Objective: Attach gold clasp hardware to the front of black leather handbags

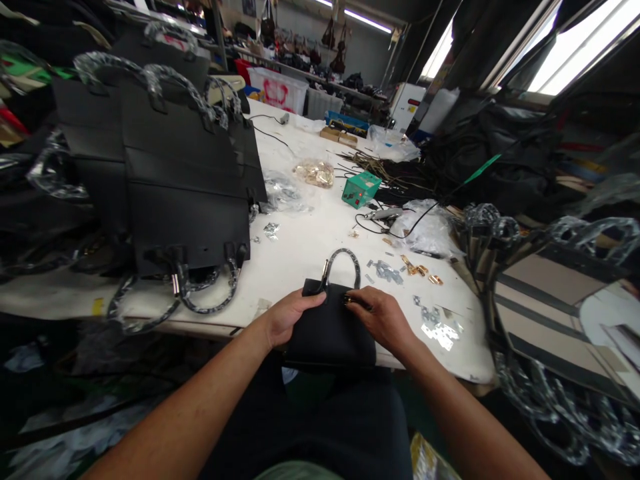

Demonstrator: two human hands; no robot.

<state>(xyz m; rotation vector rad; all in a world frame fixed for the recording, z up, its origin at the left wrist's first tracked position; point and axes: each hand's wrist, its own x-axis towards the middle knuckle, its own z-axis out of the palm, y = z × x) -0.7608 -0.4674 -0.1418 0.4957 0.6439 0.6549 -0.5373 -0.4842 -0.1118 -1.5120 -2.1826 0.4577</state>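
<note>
A small black handbag piece (333,330) rests at the table's near edge, over my lap. Its plastic-wrapped handle (345,253) arches up from the top. My left hand (290,317) grips the bag's left side, thumb on the front near the handle's left base. At the right handle base, my right hand (377,313) pinches a small gold-coloured metal fitting (347,300) against the black surface. The fingers partly hide this fitting, so its exact kind is unclear. A gold piece (326,268) also shows on the left handle end.
Black bag panels with wrapped handles (185,173) are stacked at left. Silver metal plates (387,271) and gold fittings (415,267) lie right of the bag. Beyond stand a green control box (361,189) and clear plastic bags (425,227). More bag parts (545,300) lie at right.
</note>
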